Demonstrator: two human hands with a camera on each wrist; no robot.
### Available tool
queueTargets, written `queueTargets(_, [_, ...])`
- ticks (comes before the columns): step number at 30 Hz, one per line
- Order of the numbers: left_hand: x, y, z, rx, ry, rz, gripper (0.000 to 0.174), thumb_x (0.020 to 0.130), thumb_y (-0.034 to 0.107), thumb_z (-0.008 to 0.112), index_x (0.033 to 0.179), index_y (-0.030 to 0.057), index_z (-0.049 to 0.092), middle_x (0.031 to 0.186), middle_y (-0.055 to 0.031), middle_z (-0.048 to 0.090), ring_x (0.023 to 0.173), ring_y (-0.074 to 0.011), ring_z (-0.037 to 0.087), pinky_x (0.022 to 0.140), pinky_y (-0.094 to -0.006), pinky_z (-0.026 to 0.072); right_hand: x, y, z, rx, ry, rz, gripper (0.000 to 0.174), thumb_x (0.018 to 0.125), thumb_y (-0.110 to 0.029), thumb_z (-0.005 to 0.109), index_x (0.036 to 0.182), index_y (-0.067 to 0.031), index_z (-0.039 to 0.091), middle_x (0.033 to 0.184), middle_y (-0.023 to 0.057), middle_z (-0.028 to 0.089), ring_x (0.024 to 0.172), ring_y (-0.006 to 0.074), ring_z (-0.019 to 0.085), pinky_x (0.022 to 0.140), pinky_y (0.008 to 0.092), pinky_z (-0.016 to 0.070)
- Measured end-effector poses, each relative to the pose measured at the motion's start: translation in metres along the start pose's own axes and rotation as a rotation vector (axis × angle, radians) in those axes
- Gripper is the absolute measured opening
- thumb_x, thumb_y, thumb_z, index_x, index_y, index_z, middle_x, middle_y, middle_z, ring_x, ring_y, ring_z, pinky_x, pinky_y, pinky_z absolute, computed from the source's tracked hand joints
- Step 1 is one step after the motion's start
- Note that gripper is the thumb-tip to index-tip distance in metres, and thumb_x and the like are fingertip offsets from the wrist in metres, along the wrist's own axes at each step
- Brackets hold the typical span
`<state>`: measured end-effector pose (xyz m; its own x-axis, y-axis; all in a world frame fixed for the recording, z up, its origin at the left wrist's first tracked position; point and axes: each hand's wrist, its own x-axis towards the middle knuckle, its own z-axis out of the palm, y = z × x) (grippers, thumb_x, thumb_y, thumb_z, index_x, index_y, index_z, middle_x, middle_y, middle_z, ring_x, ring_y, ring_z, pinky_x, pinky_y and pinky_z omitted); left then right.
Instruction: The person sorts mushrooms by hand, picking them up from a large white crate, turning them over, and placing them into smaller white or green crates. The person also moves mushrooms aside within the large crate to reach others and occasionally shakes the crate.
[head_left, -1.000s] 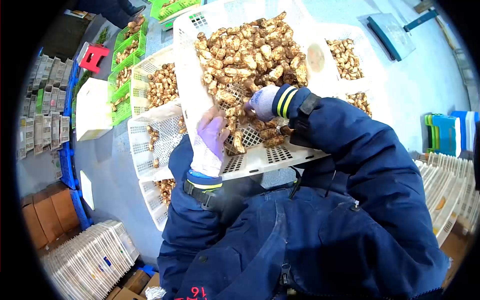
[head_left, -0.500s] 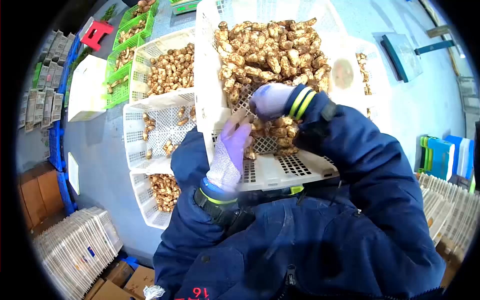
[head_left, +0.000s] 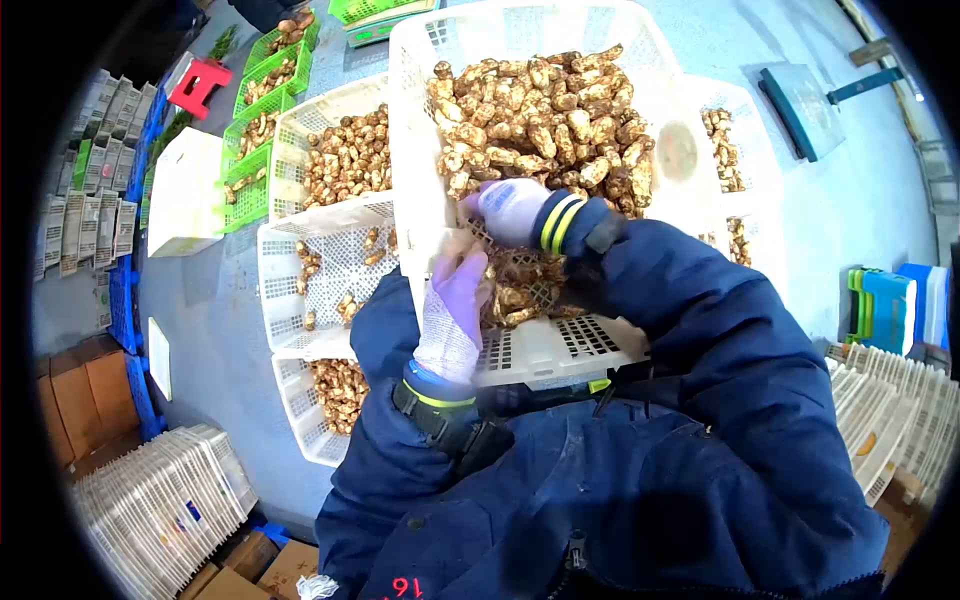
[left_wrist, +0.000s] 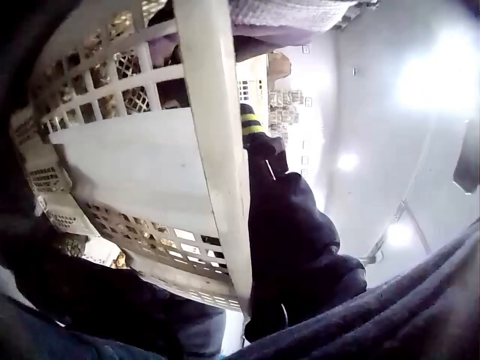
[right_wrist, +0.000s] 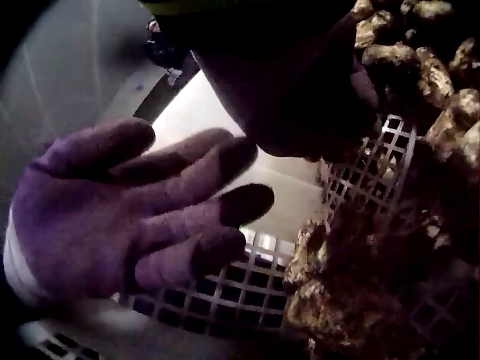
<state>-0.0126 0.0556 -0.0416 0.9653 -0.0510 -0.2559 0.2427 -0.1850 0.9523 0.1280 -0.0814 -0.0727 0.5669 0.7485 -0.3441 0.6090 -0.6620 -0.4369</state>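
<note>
Brown-and-cream mushrooms are heaped at the far side of a white mesh crate against the person's front. A smaller group of mushrooms lies on its near mesh floor. The gloved right hand reaches down between the heap and this group, its fingertips hidden; I cannot tell whether it holds a mushroom. At the crate's left near corner is the left hand in a purple-palmed glove. From the right wrist, this left hand shows an empty palm and spread, slightly bent fingers.
More white crates of mushrooms stand at the left, one sparsely filled, and at the right. Green baskets, a white box and a red stool are farther left. A floor scale lies at right.
The head view has shifted. The right hand has moved left, toward the left hand, and farther into the crate. Fewer mushrooms show between the hands than a second ago.
</note>
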Motion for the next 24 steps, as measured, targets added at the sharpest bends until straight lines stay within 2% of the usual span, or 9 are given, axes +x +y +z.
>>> queueTargets(2, [0.0,0.001,-0.002,-0.262,-0.004,-0.185,0.044,0.098,0.021,0.052,0.138,0.0075,0.044,0.144,-0.014,0.043,0.124,-0.0331,0.049,0.098,-0.0455,0.047,-0.015,0.018,-0.016,0.321,-0.111,0.189,0.041,0.08,-0.01,0.056,0.121,-0.0068,0.063,0.104,0.019,0.07,0.099,0.031,0.067,0.083,0.0437,0.0533])
queueTargets(5, [-0.002,0.013,0.009,-0.691,0.06,-0.382,0.061,0.101,0.048,0.044,0.149,0.0137,0.03,0.149,-0.0146,0.037,0.132,-0.0387,0.037,0.099,-0.0559,0.0432,-0.069,0.016,-0.048,0.534,-0.115,0.008,0.044,0.084,-0.008,0.055,0.127,-0.0119,0.06,0.098,0.0115,0.07,0.084,0.0207,0.064,0.075,0.0329,0.0513])
queueTargets(8, [0.004,0.04,0.008,-0.732,-0.091,-0.488,0.057,0.102,0.046,0.044,0.148,0.0152,0.035,0.144,-0.0167,0.043,0.122,-0.0309,0.05,0.091,-0.0453,0.0515,-0.089,-0.003,-0.058,0.721,-0.195,-0.298,0.039,0.089,-0.007,0.057,0.128,-0.0099,0.061,0.091,0.0063,0.07,0.07,0.0133,0.059,0.063,0.0275,0.0492])
queueTargets(9, [0.003,0.04,0.006,-0.78,-0.177,-0.405,0.05,0.102,0.042,0.048,0.141,0.0115,0.046,0.124,-0.0158,0.059,0.099,-0.0207,0.063,0.075,-0.0325,0.0562,-0.091,-0.02,-0.093,0.578,-0.354,-0.048,0.033,0.091,-0.012,0.059,0.123,-0.0086,0.065,0.091,0.0076,0.071,0.072,0.0129,0.061,0.065,0.0278,0.0512])
queueTargets(10, [0.002,0.032,0.006,-0.742,-0.057,-0.478,0.043,0.1,0.034,0.054,0.133,0.0065,0.053,0.102,-0.01,0.066,0.077,-0.0127,0.065,0.06,-0.0249,0.0538,-0.077,-0.008,-0.084,0.588,-0.21,-0.069,0.028,0.089,-0.011,0.058,0.114,-0.0057,0.069,0.089,0.0097,0.072,0.074,0.0193,0.067,0.068,0.0314,0.0543])
queueTargets(12, [-0.002,0.039,0.005,-0.665,-0.122,-0.447,0.041,0.098,0.028,0.058,0.129,0.0027,0.053,0.092,-0.0086,0.064,0.075,-0.0141,0.064,0.061,-0.0267,0.0535,-0.05,-0.009,-0.089,0.125,0.174,0.08,0.032,0.085,-0.008,0.057,0.116,-0.0057,0.066,0.097,0.0129,0.071,0.086,0.0284,0.068,0.078,0.0373,0.0551])
queueTargets(16, [-0.002,0.039,0.009,-0.575,-0.121,-0.445,0.042,0.097,0.024,0.058,0.13,-0.001,0.052,0.093,-0.0081,0.063,0.074,-0.0144,0.063,0.064,-0.0253,0.0532,0.005,0.01,-0.03,-0.412,0.466,-0.069,0.053,0.075,-0.009,0.063,0.128,-0.0116,0.056,0.139,0.0084,0.051,0.128,0.032,0.047,0.1,0.044,0.0432])
queueTargets(20, [-0.003,0.05,0.012,-0.395,-0.203,-0.401,0.044,0.092,0.021,0.062,0.128,-0.0036,0.052,0.089,-0.0068,0.063,0.072,-0.0125,0.061,0.064,-0.0238,0.0507,-0.04,0.01,-0.035,-0.257,-0.009,-0.117,0.057,0.074,-0.009,0.062,0.13,-0.0184,0.06,0.142,0.0069,0.052,0.129,0.0305,0.049,0.103,0.0402,0.044])
queueTargets(24, [-0.008,0.06,0.021,0.086,-0.364,-0.332,0.047,0.085,0.026,0.07,0.121,-0.0017,0.059,0.083,-0.0069,0.066,0.065,-0.008,0.056,0.059,-0.0228,0.046,-0.095,0.035,-0.067,-0.03,-0.252,0.214,0.042,0.079,-0.013,0.062,0.121,-0.014,0.067,0.107,0.0135,0.071,0.099,0.0283,0.068,0.086,0.0413,0.0537])
